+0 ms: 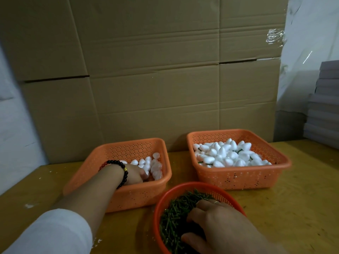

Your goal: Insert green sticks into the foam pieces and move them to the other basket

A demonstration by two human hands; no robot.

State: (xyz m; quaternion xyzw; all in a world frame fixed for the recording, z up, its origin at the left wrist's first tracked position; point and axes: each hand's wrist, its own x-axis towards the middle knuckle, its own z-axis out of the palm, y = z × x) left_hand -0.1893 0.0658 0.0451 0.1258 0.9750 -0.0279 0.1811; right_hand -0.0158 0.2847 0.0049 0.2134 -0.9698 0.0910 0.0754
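Observation:
My left hand (134,174) reaches into the left orange basket (102,162), its fingers down among the white foam pieces (155,166) heaped at the basket's right side. The fingertips are hidden, so I cannot see whether they hold a piece. In front sits a round red basket (165,197) filled with short green sticks (176,215). My right hand (220,224) lies over those sticks, fingers spread and bent, tips touching the pile, thumb apart from the index finger. The right orange basket (238,177) holds several foam pieces (229,154), some with green sticks showing.
All three baskets stand on a yellow wooden table (293,208) with white crumbs on its left part. A wall of cardboard boxes (156,79) rises close behind the baskets. Grey stacked sheets (324,107) stand at the far right.

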